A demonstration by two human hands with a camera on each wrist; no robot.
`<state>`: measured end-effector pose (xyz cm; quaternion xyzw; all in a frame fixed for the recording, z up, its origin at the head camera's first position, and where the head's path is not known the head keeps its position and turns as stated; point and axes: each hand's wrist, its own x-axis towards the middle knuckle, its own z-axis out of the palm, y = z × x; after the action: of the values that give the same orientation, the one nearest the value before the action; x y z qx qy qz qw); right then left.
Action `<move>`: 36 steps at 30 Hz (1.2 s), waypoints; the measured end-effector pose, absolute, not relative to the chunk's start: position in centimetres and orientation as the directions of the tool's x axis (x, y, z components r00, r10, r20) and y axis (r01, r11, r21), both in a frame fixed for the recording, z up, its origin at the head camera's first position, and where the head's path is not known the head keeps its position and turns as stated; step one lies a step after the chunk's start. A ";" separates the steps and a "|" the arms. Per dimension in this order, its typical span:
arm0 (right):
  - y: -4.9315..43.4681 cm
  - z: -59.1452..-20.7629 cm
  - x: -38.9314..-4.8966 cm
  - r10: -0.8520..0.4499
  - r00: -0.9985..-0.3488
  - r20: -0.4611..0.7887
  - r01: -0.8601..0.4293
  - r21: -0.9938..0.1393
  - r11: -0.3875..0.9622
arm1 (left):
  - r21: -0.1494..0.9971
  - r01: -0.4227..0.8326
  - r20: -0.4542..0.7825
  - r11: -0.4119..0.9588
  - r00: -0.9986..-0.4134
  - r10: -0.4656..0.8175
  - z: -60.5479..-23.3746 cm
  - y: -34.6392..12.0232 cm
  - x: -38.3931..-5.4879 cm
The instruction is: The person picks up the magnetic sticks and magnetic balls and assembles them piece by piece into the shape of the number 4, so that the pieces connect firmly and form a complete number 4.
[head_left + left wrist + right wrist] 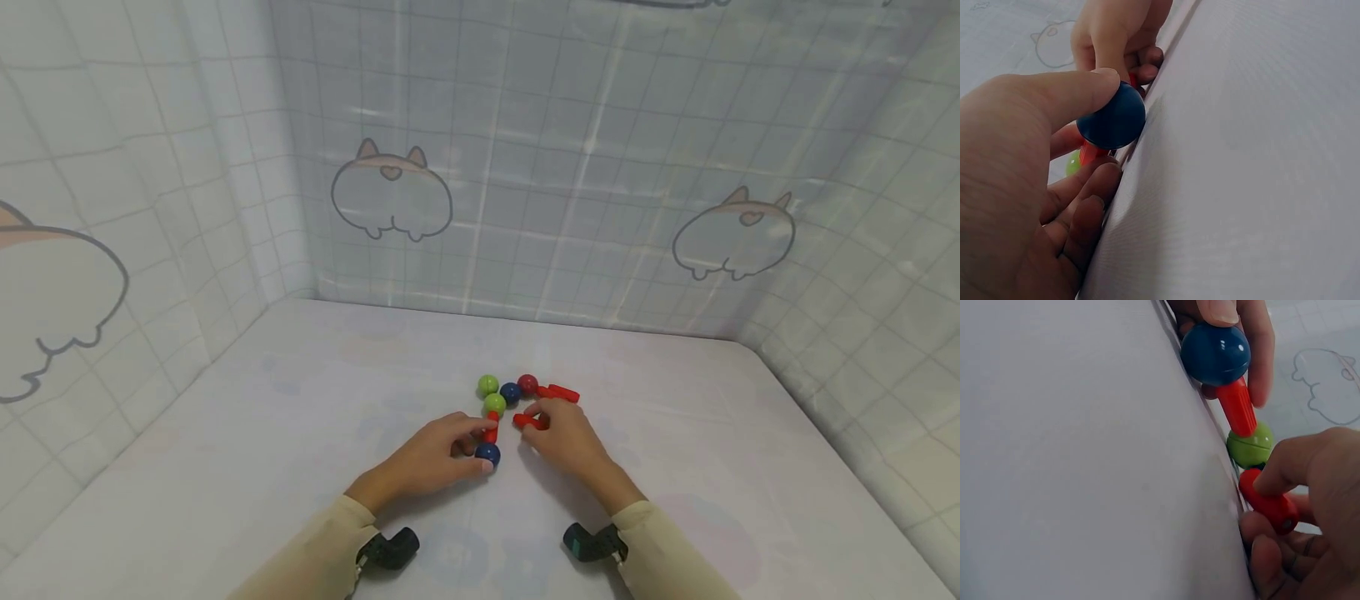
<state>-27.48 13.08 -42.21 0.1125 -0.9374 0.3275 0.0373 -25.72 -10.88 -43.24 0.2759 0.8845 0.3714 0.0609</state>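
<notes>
My left hand (427,454) holds a glossy blue ball (487,455), thumb on its near side and fingers around the far side. From that ball a short ridged red rod (1237,407) runs to a light green ball (494,405), and the left index finger lies over the rod in the head view. To the right, my right hand (567,443) pinches a separate red rod (1271,505) between thumb and fingers. One end of this rod points toward the joined pieces. In the left wrist view the blue ball (1116,119) hides most of the rod behind it.
Just beyond the hands lie another green ball (488,384), a second blue ball (511,394) and a dark red ball (528,384). Two more red rods (565,393) lie right of them. White table (225,467); grid-patterned curtains (510,208) stand behind and at both sides.
</notes>
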 end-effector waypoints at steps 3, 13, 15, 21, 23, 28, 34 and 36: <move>13.4 -42.2 -26.9 -0.190 -0.971 0.142 -0.237 -0.623 0.745 | 0.686 0.443 0.093 0.577 -0.840 0.535 -43.2 -10.9 -25.7; 15.0 -42.0 -24.8 -0.164 -0.980 0.114 -0.196 -0.709 0.677 | 0.671 0.467 0.109 0.576 -0.830 0.546 -43.0 -10.8 -25.7; 15.3 -42.0 -24.6 -0.167 -0.980 0.112 -0.196 -0.723 0.663 | 0.673 0.462 0.104 0.577 -0.832 0.545 -42.9 -10.8 -25.7; 15.6 -42.0 -24.2 -0.216 -0.972 0.094 -0.210 -0.761 0.614 | 0.676 0.440 0.088 0.591 -0.844 0.529 -43.1 -10.8 -25.6; 15.7 -42.1 -24.3 -0.250 -0.963 0.096 -0.231 -0.770 0.594 | 0.674 0.439 0.089 0.594 -0.847 0.525 -43.2 -10.7 -25.6; 15.6 -42.1 -24.3 -0.309 -0.947 0.093 -0.264 -0.775 0.574 | 0.670 0.450 0.104 0.590 -0.845 0.525 -43.2 -10.8 -25.6; 15.6 -42.1 -24.3 -0.336 -0.937 0.092 -0.283 -0.763 0.581 | 0.679 0.440 0.100 0.589 -0.849 0.518 -43.3 -10.8 -25.7; 15.6 -42.2 -24.3 -0.343 -0.935 0.086 -0.282 -0.765 0.579 | 0.682 0.435 0.096 0.588 -0.850 0.518 -43.4 -10.8 -25.7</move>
<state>-24.28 15.61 -42.18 0.1761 -0.8879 0.4235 -0.0357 -25.69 -10.75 -43.36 0.2679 0.8893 0.3664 0.0562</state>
